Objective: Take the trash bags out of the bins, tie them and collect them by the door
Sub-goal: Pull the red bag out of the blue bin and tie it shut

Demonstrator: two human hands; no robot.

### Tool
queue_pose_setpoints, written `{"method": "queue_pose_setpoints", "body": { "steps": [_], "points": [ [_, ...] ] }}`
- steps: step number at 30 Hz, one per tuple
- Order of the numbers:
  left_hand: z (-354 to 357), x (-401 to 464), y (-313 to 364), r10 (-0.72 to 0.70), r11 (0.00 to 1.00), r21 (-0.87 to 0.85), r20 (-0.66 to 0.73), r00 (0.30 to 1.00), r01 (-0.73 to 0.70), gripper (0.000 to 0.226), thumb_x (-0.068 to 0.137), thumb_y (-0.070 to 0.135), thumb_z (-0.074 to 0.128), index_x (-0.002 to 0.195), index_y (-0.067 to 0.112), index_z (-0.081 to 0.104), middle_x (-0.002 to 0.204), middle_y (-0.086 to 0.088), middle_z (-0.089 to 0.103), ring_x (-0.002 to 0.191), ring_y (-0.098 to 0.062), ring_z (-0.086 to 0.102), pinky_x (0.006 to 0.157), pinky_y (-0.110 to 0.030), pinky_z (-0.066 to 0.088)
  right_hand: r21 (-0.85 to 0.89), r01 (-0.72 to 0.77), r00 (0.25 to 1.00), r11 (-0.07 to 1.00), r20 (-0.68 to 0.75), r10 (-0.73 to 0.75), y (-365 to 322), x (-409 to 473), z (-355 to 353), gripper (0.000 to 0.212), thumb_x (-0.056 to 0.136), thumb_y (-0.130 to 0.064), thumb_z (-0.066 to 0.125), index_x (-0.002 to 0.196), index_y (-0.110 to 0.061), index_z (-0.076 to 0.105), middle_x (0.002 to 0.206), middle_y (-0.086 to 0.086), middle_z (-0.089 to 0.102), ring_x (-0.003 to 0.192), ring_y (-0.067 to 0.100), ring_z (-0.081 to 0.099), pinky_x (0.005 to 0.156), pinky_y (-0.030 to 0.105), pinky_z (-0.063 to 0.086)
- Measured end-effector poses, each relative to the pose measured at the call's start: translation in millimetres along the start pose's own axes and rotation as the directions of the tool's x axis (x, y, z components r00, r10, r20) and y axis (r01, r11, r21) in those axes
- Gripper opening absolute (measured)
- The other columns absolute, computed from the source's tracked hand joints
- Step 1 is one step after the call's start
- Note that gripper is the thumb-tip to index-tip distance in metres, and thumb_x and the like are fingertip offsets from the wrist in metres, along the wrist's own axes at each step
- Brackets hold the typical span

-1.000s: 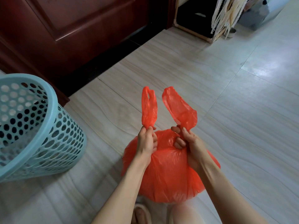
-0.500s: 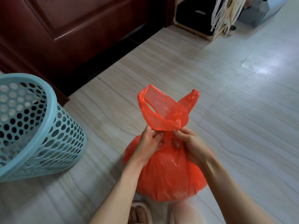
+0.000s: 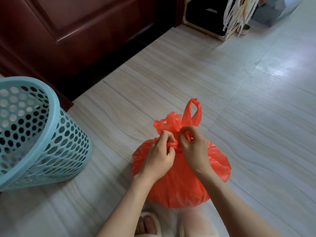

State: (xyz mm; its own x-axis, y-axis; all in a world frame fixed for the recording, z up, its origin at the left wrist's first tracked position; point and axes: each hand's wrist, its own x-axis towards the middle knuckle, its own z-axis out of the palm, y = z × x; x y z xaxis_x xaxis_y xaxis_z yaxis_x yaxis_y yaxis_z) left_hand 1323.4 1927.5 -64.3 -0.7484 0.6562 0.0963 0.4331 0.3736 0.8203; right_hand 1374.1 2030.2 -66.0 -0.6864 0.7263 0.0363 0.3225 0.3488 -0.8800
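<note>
A full orange-red trash bag [image 3: 179, 183] sits on the tiled floor in front of my feet. Its two handle loops [image 3: 191, 115] are crossed and twisted together at the neck, one sticking up, the other crumpled to the left. My left hand [image 3: 159, 156] pinches the twisted plastic at the neck from the left. My right hand [image 3: 193, 147] grips the other strand from the right, its fingers curled round it. A light blue perforated bin [image 3: 39, 134] stands at the left with no bag in it. The dark red door [image 3: 82, 31] is behind it.
A dark threshold strip [image 3: 109, 69] runs along the foot of the door. At the back right stand a wooden-framed black shelf [image 3: 205, 16], hanging pale mop strands [image 3: 237, 12] and a grey box [image 3: 273, 12]. My slippered feet [image 3: 150, 224] are just below the bag.
The two handles stood apart and upright; they have since been crossed and wound together. Both hands have closed in on the neck, and the bag now sits lower in view.
</note>
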Motion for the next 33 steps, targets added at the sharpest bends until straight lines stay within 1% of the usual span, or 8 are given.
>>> {"method": "queue_pose_setpoints", "body": {
  "steps": [4, 8, 12, 15, 21, 26, 29, 33],
  "points": [
    [4, 0, -2, -0.008, 0.998, -0.06, -0.141, 0.99, -0.001, 0.026, 0.078, -0.004, 0.047, 0.084, 0.021, 0.038, 0.079, 0.016, 0.047, 0.078, -0.006, 0.048, 0.074, -0.009, 0.035, -0.102, 0.153, 0.97, 0.983, 0.206, -0.13, 5, 0, -4, 0.013, 0.087, -0.012, 0.056, 0.082, -0.007, 0.067, 0.077, 0.006, 0.063, 0.071, 0.01, 0.049, 0.064, 0.016, 0.03],
    [4, 2, -7, 0.095, 0.994, -0.025, -0.223, 0.97, -0.103, 0.026, 0.075, -0.002, 0.039, 0.085, 0.021, 0.036, 0.097, -0.001, 0.042, 0.093, -0.004, 0.042, 0.09, -0.003, 0.03, -0.153, 0.157, 0.898, 0.976, 0.434, -0.077, -6, -3, -7, 0.042, 0.094, -0.013, 0.041, 0.054, -0.02, 0.033, 0.061, 0.0, 0.037, 0.057, 0.006, 0.034, 0.06, 0.024, 0.02],
    [2, 0, -12, 0.111, 0.992, -0.03, -0.193, 0.975, -0.119, 0.024, 0.07, 0.005, 0.037, 0.084, 0.025, 0.034, 0.101, 0.004, 0.038, 0.098, 0.003, 0.039, 0.094, -0.004, 0.028, -0.121, -0.06, 0.829, 0.991, 0.547, 0.117, -15, 10, -10, 0.043, 0.092, -0.015, 0.04, 0.051, -0.018, 0.026, 0.051, 0.0, 0.03, 0.05, 0.012, 0.026, 0.054, 0.03, 0.024],
    [1, -1, -20, 0.045, 0.998, -0.027, -0.195, 0.98, -0.052, 0.027, 0.072, 0.001, 0.043, 0.086, 0.024, 0.04, 0.103, 0.017, 0.035, 0.088, 0.01, 0.042, 0.084, -0.003, 0.033, 0.033, -0.32, 0.746, 0.947, 0.625, 0.23, -15, 12, -10, 0.038, 0.087, -0.017, 0.042, 0.051, -0.022, 0.03, 0.053, 0.001, 0.026, 0.052, 0.014, 0.024, 0.054, 0.033, 0.023],
    [-8, 0, -22, 0.023, 0.998, 0.06, 0.064, 0.998, -0.027, 0.036, 0.075, 0.013, 0.065, 0.108, 0.011, 0.051, 0.107, 0.008, 0.036, 0.08, 0.0, 0.038, 0.084, -0.006, 0.032, 0.229, -0.563, 0.745, 0.794, 0.556, 0.368, -2, -2, -13, 0.032, 0.088, -0.014, 0.041, 0.058, -0.014, 0.049, 0.044, -0.003, 0.045, 0.042, 0.011, 0.04, 0.047, 0.024, 0.033],
    [-14, 3, -17, 0.054, 0.996, 0.054, 0.179, 0.982, -0.065, 0.045, 0.074, 0.022, 0.071, 0.108, 0.036, 0.046, 0.112, 0.012, 0.033, 0.098, 0.016, 0.038, 0.093, -0.001, 0.028, 0.216, -0.539, 0.786, 0.814, 0.477, 0.394, 1, 5, -16, 0.033, 0.092, -0.018, 0.041, 0.06, -0.016, 0.049, 0.049, 0.0, 0.042, 0.039, 0.009, 0.039, 0.046, 0.025, 0.033],
    [-16, 1, -13, 0.002, 0.998, -0.057, 0.192, 0.981, 0.009, 0.044, 0.07, 0.024, 0.074, 0.098, 0.049, 0.053, 0.118, 0.017, 0.036, 0.116, 0.004, 0.041, 0.102, -0.006, 0.028, 0.268, -0.579, 0.773, 0.77, 0.482, 0.413, 1, 7, -15, 0.036, 0.093, -0.016, 0.04, 0.058, -0.016, 0.048, 0.041, -0.005, 0.042, 0.037, 0.008, 0.038, 0.041, 0.021, 0.031],
    [-8, -2, -3, -0.092, 0.927, -0.347, 0.153, 0.984, 0.14, 0.019, 0.075, 0.026, 0.065, 0.092, 0.034, 0.069, 0.119, 0.007, 0.047, 0.118, -0.001, 0.046, 0.102, -0.009, 0.032, 0.325, -0.593, 0.769, 0.737, 0.498, 0.4, -1, 10, -14, 0.041, 0.096, -0.018, 0.037, 0.058, -0.013, 0.05, 0.038, -0.007, 0.048, 0.039, 0.008, 0.041, 0.041, 0.019, 0.033]
  ]
}}
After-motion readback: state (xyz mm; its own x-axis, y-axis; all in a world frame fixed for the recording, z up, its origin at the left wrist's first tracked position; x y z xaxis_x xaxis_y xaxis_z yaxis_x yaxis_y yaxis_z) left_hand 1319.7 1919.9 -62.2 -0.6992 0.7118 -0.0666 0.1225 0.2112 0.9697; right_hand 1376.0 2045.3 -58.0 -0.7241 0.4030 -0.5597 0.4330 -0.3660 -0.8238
